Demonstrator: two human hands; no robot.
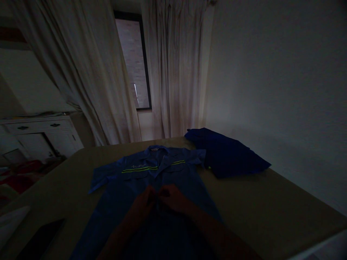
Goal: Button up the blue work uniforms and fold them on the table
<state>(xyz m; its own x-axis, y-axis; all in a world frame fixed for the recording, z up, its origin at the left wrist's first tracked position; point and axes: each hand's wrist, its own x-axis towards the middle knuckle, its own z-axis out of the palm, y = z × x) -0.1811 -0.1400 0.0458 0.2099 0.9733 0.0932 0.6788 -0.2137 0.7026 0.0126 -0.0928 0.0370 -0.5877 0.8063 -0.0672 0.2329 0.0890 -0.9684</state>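
Observation:
A blue short-sleeved work shirt (168,175) lies spread face up, its collar pointing away from me and yellow-green stripes across the chest. Over its front opening, below the chest pockets, my left hand (146,198) pinches the fabric with bent fingers. Close beside it, my right hand (172,196) is pinched on the shirt too, the fingertips of both hands nearly meeting. Dim light hides what exactly lies between the fingertips; a button cannot be made out.
The shirt rests on a brownish table (260,206). Dark blue folded clothing (227,153) lies at the back right, near the wall. A dark flat object (40,238) and something white (12,222) sit at the front left. Beyond stand a white cabinet (43,133) and curtains (176,72).

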